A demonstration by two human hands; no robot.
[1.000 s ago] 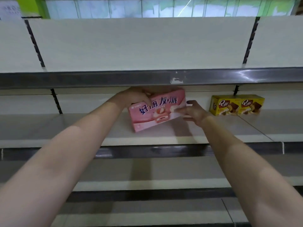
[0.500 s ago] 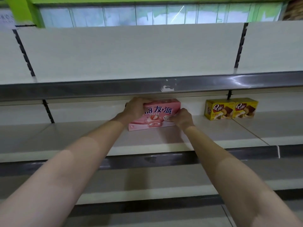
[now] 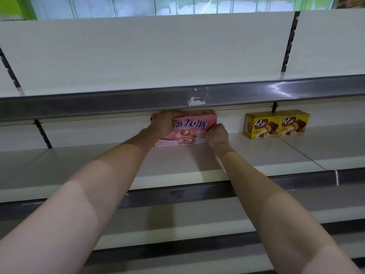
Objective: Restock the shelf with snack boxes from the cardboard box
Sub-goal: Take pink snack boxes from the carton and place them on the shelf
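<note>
One pink snack box (image 3: pixel 194 128) stood upright at the back edge of the shelf (image 3: pixel 177 161), level and set deeper than a second before, when it was tilted and held nearer the front edge. The left hand (image 3: pixel 165 123) gripped its upper left corner; the right hand (image 3: pixel 216 135) pinched its lower right corner. Two yellow snack boxes (image 3: pixel 276 124) stood touching each other, further right along the same back edge.
</note>
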